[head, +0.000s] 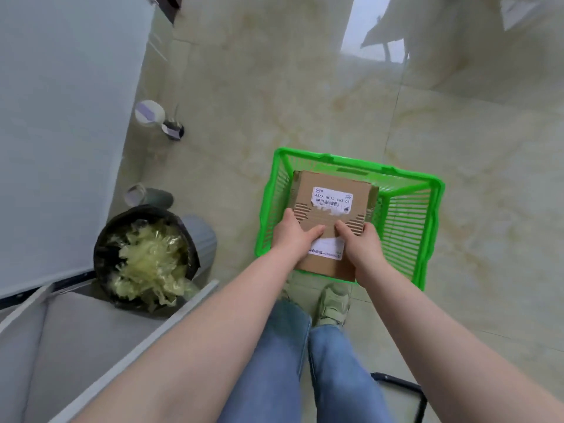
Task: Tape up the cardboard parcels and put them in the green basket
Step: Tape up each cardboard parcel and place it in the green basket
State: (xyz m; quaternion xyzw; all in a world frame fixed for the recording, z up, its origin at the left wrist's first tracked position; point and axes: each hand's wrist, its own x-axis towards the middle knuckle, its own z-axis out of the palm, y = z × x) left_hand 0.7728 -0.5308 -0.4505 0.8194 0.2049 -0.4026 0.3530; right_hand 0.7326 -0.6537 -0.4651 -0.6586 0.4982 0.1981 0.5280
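Head view: looking down at a tiled floor.
Parcel: cardboard parcel (331, 215) at frame centre, over the green basket (406, 227), near end above its rim.
Left hand (293, 235): grasping the parcel's near left edge.
Right hand (361, 244): grasping its near right edge.
Lower left: bin (146, 257) with crumpled plastic.

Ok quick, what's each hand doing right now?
Left hand: grips the near left side of the cardboard box.
Right hand: grips its near right side.
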